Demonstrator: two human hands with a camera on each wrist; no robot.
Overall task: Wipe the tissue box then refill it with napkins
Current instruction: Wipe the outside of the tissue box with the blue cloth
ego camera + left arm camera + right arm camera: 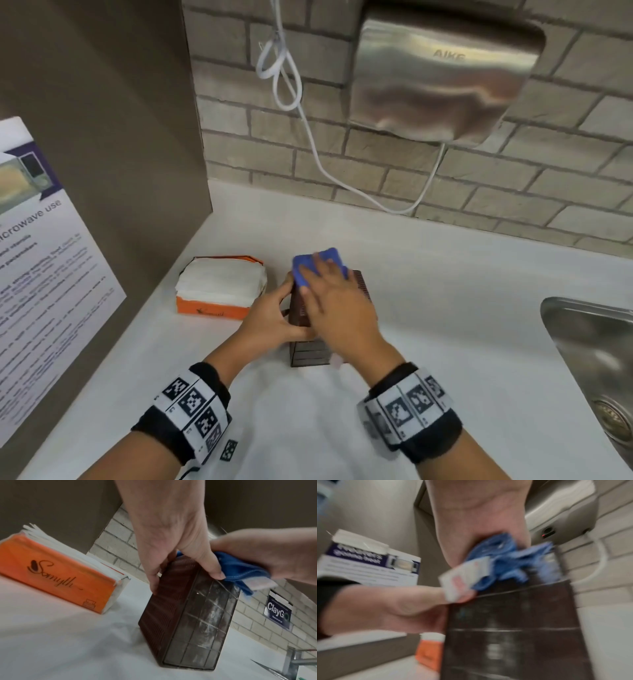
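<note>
Mid-wipe, with left hand (270, 323) clamped round the upended tissue box (308, 353) at mid-counter (445, 308) and right hand (339, 308) gripping a blue cloth (306, 270) against its top end; next, probably, finishing remaining faces, then fetching napkins (221, 284) from ten o'clock.

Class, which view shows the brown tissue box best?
Left wrist: the tissue box is sharp, ribbed side and gridded face visible. Head view: left hand and right hand cover most of it. Right wrist view: it is blurred.
</note>
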